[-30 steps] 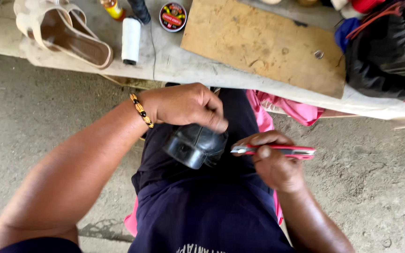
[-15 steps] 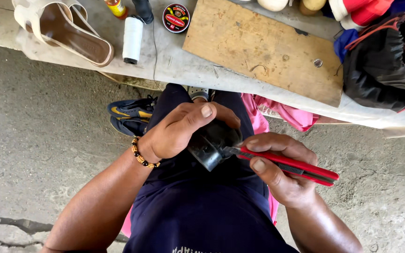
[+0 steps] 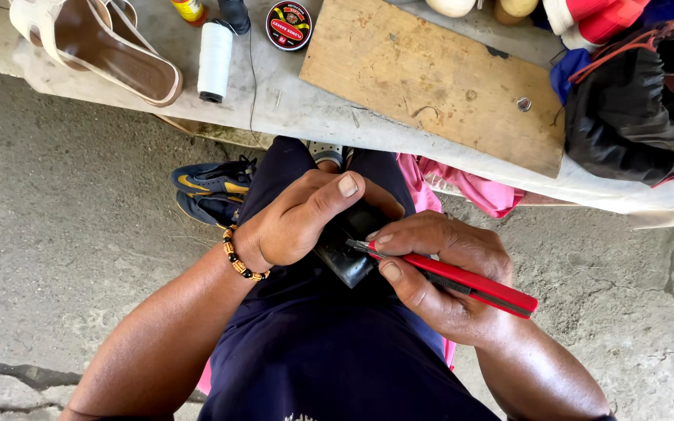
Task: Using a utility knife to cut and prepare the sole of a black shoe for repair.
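left hand (image 3: 298, 218): centre of the frame, fingers curled tight over a black shoe part (image 3: 346, 261), pressing it down on the lap; beaded bracelet (image 3: 237, 257) at the wrist.
right hand (image 3: 442, 277): just right of centre, closed around a red utility knife (image 3: 462, 278), thumb and forefinger pinching near the blade end.
knife tip: touching the top edge of the black part, right beside the left hand's fingers.
black part: mostly hidden under both hands; only a shiny lower corner shows.
progress: judging by the blade set on the edge, trimming looks under way; how much is already cut cannot be told, since the cut line is covered.
bench (image 3: 298, 109): across the top of the frame, pale and worn.
on the bench: white sandal (image 3: 91, 43) at upper left, white thread spool (image 3: 214, 51), round polish tin (image 3: 288, 25), wooden board (image 3: 438, 78) at upper centre, black bag (image 3: 633, 117) at upper right.
ground: dark blue sneaker (image 3: 208, 183) left of the knee; pink cloth (image 3: 470, 187) under the bench.
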